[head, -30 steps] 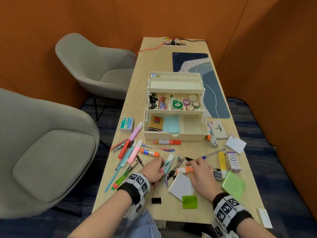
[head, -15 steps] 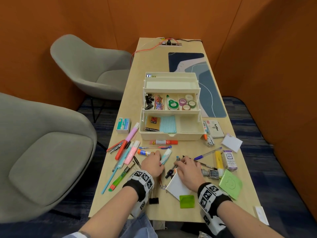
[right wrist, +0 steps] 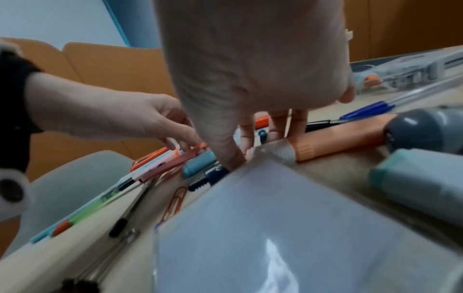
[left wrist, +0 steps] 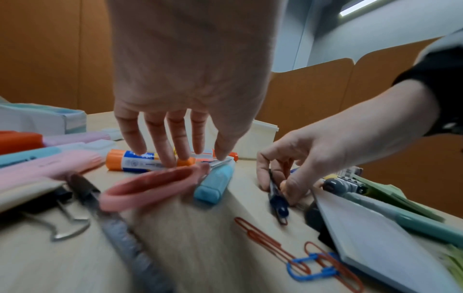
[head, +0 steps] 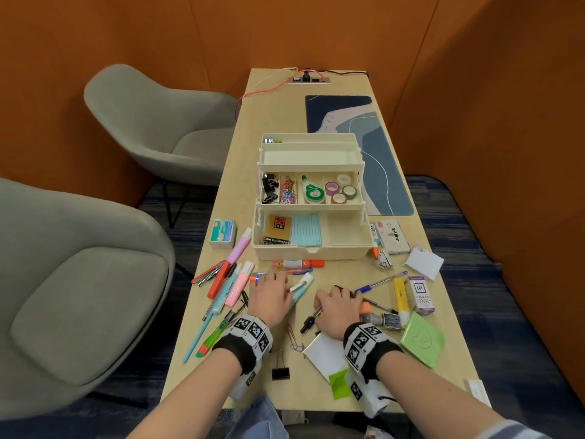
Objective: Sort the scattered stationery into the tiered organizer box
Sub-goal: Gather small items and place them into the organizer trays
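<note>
The cream tiered organizer box [head: 311, 252] stands open mid-table, with clips and tape rolls in its middle tier and envelopes and cards in the bottom. My left hand [head: 273, 288] lies in front of it. Its straight fingers touch an orange-capped glue stick [left wrist: 135, 161] and its thumb rests on a teal and white marker [left wrist: 215, 182]. My right hand [head: 332, 300] is beside it, with curled fingers [left wrist: 295, 188] pinching a dark blue pen [left wrist: 276, 195] against the table. An orange highlighter [right wrist: 333, 138] lies just right of that hand.
Pens and pink highlighters [head: 234, 280] crowd the left. A white notepad [head: 324, 353], paper clips [head: 294, 339] and a black binder clip [head: 280, 372] lie near the front edge. Green sticky notes [head: 422, 339], an ink box [head: 421, 294] and a yellow highlighter [head: 400, 294] sit to the right. Grey chairs [head: 95, 280] stand left of the table.
My left hand has reached forward onto the glue stick. My right hand has come off the orange highlighter and moved left onto the dark blue pen.
</note>
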The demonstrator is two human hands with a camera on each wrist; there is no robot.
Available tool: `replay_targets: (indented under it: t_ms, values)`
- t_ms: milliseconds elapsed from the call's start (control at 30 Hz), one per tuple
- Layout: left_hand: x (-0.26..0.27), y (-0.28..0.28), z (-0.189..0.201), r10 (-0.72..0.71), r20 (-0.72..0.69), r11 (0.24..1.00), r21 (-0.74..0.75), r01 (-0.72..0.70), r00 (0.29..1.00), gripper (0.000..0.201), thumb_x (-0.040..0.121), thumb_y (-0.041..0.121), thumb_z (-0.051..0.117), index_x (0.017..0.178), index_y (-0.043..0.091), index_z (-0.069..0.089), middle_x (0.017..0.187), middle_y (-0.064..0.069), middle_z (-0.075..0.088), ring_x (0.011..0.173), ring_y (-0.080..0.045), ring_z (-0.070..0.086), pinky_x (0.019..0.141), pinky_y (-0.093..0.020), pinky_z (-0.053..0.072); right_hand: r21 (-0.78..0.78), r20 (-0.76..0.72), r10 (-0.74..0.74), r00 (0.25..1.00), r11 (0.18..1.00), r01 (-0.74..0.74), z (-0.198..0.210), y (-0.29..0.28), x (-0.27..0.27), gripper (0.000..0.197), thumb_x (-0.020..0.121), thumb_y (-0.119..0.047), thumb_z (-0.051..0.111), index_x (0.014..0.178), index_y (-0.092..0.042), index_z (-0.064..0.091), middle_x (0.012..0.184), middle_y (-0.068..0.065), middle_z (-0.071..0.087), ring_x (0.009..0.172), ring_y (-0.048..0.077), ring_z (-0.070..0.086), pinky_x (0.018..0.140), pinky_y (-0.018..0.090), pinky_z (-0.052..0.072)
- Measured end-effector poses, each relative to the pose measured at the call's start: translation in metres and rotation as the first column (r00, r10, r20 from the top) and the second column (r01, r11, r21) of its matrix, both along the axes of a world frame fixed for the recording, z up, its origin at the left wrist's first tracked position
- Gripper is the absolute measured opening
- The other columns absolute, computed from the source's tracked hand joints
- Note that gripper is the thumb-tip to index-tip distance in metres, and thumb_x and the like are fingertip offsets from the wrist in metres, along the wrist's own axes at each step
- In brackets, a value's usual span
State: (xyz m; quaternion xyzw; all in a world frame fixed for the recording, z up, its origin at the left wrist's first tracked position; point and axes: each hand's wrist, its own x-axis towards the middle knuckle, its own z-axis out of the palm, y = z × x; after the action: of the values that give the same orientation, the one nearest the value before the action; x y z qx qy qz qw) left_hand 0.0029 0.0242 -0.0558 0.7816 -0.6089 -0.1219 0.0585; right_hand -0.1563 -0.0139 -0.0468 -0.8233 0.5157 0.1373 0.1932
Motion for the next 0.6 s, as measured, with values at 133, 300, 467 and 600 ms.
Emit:
replay_targets:
  t_ms: [133, 300, 467, 600]
  values:
    - [-0.002, 0.004, 0.007, 0.005, 0.005, 0.998, -0.07, -0.005, 1.0, 0.027, 0.094, 0.032, 0.046, 0.118, 0.019, 0.046, 0.125, -0.003, 0.048, 0.111, -0.022, 0.05, 0.094, -0.037, 0.04, 0.04, 0.201, -0.056, 0.978, 0.998, 0.049, 0.001, -0.004, -0.01, 0.02, 0.083, -0.017, 0.052, 0.088, -0.033, 0.042, 0.106, -0.003, 0.05, 0.115, 0.023, 0.04, 0.111, 0.056, 0.005]
    - [-0.019, 0.004, 0.01, -0.163, -0.004, 0.98, -0.121, 0.161, 0.987, 0.024, 0.093, 0.026, 0.046, 0.117, 0.021, 0.05, 0.122, 0.001, 0.05, 0.114, -0.019, 0.046, 0.097, -0.034, 0.033, 0.093, 0.477, -0.342, 0.809, 0.936, 0.341, 0.008, -0.02, -0.031, 0.022, 0.082, -0.012, 0.053, 0.086, -0.034, 0.052, 0.089, -0.01, 0.06, 0.098, 0.014, 0.051, 0.102, 0.042, 0.021]
    - [-0.045, -0.002, 0.008, -0.397, 0.091, 0.917, 0.009, 0.398, 0.913, 0.039, 0.091, 0.008, 0.042, 0.127, 0.018, 0.049, 0.127, -0.002, 0.051, 0.117, -0.025, 0.042, 0.094, -0.04, 0.032, -0.034, 0.372, -0.421, 0.827, 0.885, 0.465, 0.007, -0.035, -0.05, 0.016, 0.083, -0.015, 0.055, 0.088, -0.03, 0.056, 0.098, -0.007, 0.061, 0.103, 0.02, 0.053, 0.1, 0.045, 0.025]
    - [-0.046, -0.005, 0.006, -0.505, 0.162, 0.863, 0.122, 0.491, 0.848, 0.042, 0.085, 0.005, 0.048, 0.125, 0.017, 0.052, 0.129, -0.001, 0.052, 0.118, -0.023, 0.043, 0.097, -0.041, 0.027, -0.113, 0.299, -0.357, 0.885, 0.908, 0.404, 0.007, -0.034, -0.057, 0.021, 0.084, -0.01, 0.052, 0.092, -0.027, 0.058, 0.105, -0.008, 0.061, 0.107, 0.02, 0.049, 0.104, 0.047, 0.019]
